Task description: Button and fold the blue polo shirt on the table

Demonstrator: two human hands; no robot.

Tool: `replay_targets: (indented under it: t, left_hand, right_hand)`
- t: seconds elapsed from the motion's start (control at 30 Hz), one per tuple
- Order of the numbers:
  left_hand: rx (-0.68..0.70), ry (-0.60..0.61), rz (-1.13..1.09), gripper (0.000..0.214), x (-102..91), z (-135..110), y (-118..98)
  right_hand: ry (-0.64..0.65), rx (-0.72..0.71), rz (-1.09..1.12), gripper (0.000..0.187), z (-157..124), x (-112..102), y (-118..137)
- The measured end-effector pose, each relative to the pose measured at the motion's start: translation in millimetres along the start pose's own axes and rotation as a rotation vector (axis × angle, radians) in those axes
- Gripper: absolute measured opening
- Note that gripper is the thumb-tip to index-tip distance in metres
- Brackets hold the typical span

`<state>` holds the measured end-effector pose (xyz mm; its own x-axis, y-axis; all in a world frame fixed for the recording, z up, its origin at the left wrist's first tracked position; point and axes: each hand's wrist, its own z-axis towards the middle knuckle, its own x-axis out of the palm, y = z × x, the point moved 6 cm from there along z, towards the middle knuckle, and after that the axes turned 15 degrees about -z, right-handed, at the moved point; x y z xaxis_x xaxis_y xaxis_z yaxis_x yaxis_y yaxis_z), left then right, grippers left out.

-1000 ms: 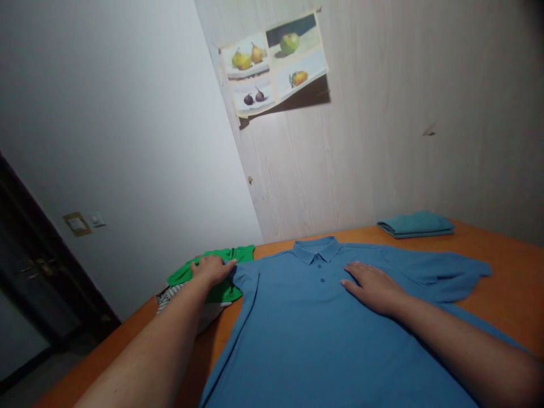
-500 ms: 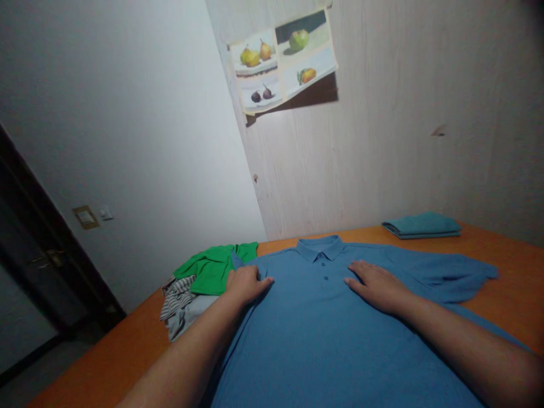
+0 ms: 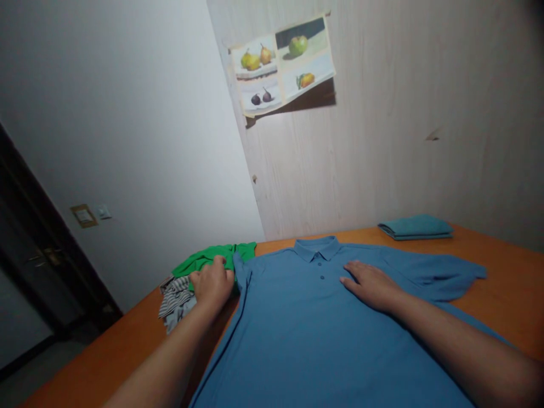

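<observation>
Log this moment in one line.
left hand: at sleeve, grip unclear; right hand: flat on shirt; green cloth: beyond left hand; folded cloth: on table

Polo shirt [image 3: 323, 334]: matt cloth; desk [image 3: 505, 272]: smooth finish; folded bundle [image 3: 419, 228] by the desk's far edge: matt cloth; wall panel [image 3: 374, 147]: wood-grained.

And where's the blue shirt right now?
In the head view, the blue shirt lies spread across the bottom middle, on the orange table, just right of the green cloth, with the right hand flat on it.

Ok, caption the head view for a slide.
Right hand on a spread blue polo shirt, left hand near a green garment.
</observation>
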<state>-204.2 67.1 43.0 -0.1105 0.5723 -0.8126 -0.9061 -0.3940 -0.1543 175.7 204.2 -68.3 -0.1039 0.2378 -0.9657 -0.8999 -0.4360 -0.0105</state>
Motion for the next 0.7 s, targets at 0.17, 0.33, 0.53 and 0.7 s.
replay_targets:
  t: [0.17,0.33,0.53,0.7]
  left_hand:
    - [-0.018,0.047,-0.038,0.031,-2.7,-7,12]
    - [0.08,0.168,-0.137,0.044,13.5,-18,-17]
    - [0.094,0.269,-0.058,0.028,33.7,-23,-34]
    - [0.011,0.109,-0.045,0.03,13.5,-15,-12]
  right_hand:
    - [-0.01,0.004,0.004,0.066,1,0,-1]
    - [-0.015,0.004,0.018,0.065,1,2,-2]
    - [-0.005,-0.003,0.03,0.067,0,-2,0]
    - [0.01,-0.007,0.018,0.067,0,-1,0]
